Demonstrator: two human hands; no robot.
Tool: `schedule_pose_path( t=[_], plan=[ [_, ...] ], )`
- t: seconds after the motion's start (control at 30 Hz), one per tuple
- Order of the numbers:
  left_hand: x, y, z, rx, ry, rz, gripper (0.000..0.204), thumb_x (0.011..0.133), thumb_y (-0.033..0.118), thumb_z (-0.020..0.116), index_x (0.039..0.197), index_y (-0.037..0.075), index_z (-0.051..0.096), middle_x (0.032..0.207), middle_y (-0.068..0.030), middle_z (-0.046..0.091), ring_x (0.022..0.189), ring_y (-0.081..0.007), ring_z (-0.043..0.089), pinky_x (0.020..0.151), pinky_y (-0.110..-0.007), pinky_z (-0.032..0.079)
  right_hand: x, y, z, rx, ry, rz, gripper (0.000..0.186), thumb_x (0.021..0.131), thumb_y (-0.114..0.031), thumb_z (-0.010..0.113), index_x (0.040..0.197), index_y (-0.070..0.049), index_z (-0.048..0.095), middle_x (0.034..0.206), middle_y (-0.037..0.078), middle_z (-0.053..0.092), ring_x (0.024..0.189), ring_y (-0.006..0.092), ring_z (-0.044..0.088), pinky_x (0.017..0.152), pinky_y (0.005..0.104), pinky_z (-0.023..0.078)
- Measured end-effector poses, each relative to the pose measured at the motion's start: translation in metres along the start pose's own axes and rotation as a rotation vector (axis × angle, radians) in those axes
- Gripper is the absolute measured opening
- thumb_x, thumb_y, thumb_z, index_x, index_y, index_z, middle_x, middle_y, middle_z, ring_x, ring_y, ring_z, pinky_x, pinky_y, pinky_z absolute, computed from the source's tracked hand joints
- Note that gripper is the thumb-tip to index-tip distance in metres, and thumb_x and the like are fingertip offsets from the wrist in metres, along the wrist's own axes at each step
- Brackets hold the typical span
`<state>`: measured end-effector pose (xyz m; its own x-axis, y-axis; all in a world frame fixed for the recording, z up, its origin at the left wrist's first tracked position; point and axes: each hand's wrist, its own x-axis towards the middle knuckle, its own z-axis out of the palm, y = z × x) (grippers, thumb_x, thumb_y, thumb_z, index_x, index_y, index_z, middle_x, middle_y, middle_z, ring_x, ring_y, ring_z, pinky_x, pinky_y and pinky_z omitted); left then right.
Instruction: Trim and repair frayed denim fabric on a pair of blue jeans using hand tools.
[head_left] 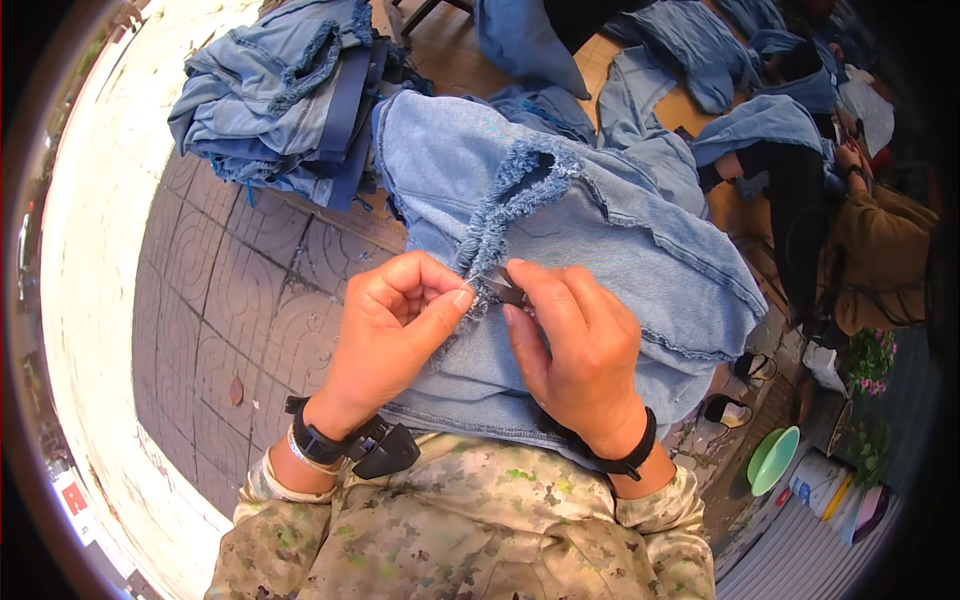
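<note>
A light blue denim garment (600, 260) lies spread across my lap, its seams turned outward. A thick frayed strip runs down it to a ragged-edged opening (530, 178). My left hand (400, 320) is closed, thumb and forefinger pinching a pale thread at the frayed strip's lower end. Just right of it, my right hand (575, 345) is closed around small thread snips (508, 288). Their dark metal blades point at the frayed strip, close to my left fingertips. Most of the snips is hidden inside my fingers.
A stack of folded denim (270, 110) stands at the far left on the paving (240, 290). More denim pieces (690, 55) lie at the far right, beside a seated person in brown (885, 250). A green basin (773, 460) and a white bucket (820, 483) stand at right.
</note>
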<state>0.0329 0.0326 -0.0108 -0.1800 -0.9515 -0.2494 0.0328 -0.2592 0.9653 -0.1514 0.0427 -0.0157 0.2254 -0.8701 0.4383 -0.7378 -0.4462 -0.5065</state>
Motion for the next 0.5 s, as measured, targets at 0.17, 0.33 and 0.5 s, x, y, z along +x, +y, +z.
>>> schedule_pose_path(
  t=[0.17,0.33,0.5],
  plan=[
    [-0.0031,-0.0012,0.0012,0.065,-0.006,0.089,0.003,0.086,0.003,0.065,0.085,0.001,0.063,0.078,0.0027,0.062,0.071,-0.0016,0.054,0.063,-0.018,0.042,0.0031,-0.0052,0.0005,-0.074,-0.005,-0.032,0.033,0.073,-0.011,0.070,0.106,-0.009,0.064,0.076,0.003,0.055,0.056,0.0208,0.051,0.051,0.0325,0.042],
    [-0.0034,-0.0013,0.0002,0.073,-0.004,0.101,0.004,0.086,0.003,0.066,0.083,0.001,0.062,0.077,0.0027,0.062,0.069,-0.0015,0.053,0.061,-0.019,0.042,0.0042,-0.0037,0.0039,-0.094,0.027,-0.056,0.033,0.074,-0.011,0.069,0.106,-0.009,0.065,0.075,0.002,0.054,0.056,0.0196,0.051,0.051,0.0317,0.041],
    [-0.0034,-0.0028,-0.0012,0.100,-0.018,0.112,0.006,0.086,0.003,0.066,0.081,0.001,0.062,0.075,0.0031,0.061,0.068,-0.0013,0.052,0.059,-0.019,0.041,0.0046,-0.0037,0.0057,-0.081,0.029,-0.114,0.035,0.071,-0.010,0.064,0.106,-0.008,0.065,0.076,0.000,0.054,0.057,0.0169,0.052,0.051,0.0313,0.040]
  ],
)
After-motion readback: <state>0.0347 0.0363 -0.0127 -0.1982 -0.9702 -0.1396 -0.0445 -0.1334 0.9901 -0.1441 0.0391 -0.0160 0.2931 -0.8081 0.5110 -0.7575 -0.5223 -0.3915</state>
